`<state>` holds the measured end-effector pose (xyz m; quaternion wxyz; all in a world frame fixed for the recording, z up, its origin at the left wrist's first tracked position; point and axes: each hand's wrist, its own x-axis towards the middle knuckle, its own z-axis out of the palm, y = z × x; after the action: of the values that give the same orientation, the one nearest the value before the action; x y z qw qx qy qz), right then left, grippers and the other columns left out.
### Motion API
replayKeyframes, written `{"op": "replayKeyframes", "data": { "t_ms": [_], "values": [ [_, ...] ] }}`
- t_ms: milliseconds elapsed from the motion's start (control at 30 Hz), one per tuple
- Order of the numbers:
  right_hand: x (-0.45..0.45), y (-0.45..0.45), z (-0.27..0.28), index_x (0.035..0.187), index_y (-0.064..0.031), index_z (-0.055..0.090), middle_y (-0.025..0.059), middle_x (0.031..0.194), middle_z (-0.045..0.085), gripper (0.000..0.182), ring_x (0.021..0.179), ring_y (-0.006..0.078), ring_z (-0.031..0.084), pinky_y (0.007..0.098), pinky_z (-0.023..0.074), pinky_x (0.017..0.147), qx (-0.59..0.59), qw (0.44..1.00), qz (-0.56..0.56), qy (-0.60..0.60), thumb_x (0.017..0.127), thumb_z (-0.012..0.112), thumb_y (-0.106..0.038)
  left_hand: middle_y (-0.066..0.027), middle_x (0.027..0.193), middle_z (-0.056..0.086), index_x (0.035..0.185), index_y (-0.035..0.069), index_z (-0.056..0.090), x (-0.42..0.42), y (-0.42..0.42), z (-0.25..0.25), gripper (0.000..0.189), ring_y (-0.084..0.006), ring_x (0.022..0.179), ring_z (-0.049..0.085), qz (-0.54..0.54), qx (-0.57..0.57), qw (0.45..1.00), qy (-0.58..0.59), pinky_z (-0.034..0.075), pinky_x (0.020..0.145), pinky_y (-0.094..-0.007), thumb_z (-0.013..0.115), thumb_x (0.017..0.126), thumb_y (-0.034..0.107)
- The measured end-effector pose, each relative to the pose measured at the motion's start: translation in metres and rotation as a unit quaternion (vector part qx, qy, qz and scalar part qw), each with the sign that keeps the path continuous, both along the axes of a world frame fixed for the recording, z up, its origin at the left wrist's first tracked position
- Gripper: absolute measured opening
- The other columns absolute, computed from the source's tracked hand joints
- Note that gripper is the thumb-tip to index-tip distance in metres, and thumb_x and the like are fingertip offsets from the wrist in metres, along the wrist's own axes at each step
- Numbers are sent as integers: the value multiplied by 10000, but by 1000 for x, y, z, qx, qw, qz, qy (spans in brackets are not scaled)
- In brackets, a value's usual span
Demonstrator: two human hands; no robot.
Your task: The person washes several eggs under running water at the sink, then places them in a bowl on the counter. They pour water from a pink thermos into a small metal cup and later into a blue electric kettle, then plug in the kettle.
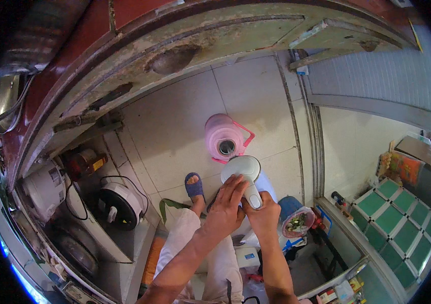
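A white electric kettle (241, 168) is tilted over the open mouth of a pink thermos flask (219, 131), and a thin stream of water runs between them. The flask stands upright on the tiled floor, its pink handle out to the right. My right hand (263, 211) grips the kettle's handle. My left hand (230, 197) lies with its fingers on the kettle's lid, near the base of the handle. The kettle's body is mostly hidden beneath its lid and my hands.
Worn cabinets with a red countertop (48, 98) curve over the floor ahead. A rice cooker (120, 205) sits on the low shelf at left. At right stand a bin holding vegetable scraps (297, 224), a sliding-door frame (316, 152) and a green-panelled case (397, 224). My slippered foot (194, 186) is near the flask.
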<state>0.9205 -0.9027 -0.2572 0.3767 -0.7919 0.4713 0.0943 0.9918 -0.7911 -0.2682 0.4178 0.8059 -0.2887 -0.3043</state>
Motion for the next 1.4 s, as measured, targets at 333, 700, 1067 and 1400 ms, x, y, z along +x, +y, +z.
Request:
{"op": "replayKeyframes", "data": {
  "t_ms": [333,700,1067,1400],
  "values": [
    [7,-2,8,777,7,618,210,704,651,327,647,361,671,382,520,576,-19,999,28,4,720,820,-244,-207,1422,406,1377,4,396,1,-1,4,693,-409,1328,401,10,-7,1000,6,366,1105,-473,611,719,-36],
    [9,-8,7,782,2,618,209,706,652,366,651,381,665,398,517,571,-22,998,54,7,714,828,-290,-211,1403,428,1355,9,415,2,-4,3,675,-401,1317,417,25,-11,1000,11,372,1102,-460,619,714,-40],
    [17,-9,13,769,6,609,213,709,652,414,661,393,655,417,515,590,-20,996,74,42,698,839,-331,-201,1379,457,1346,33,425,1,-2,-1,720,-376,1293,453,41,-9,999,-17,402,1074,-438,660,671,-57],
    [19,-7,17,779,5,608,216,711,653,418,670,397,656,422,518,597,-28,994,87,54,701,834,-337,-207,1389,450,1340,1,430,0,-1,1,688,-393,1307,435,50,-22,998,8,384,1094,-456,641,687,-42]
  ]
}}
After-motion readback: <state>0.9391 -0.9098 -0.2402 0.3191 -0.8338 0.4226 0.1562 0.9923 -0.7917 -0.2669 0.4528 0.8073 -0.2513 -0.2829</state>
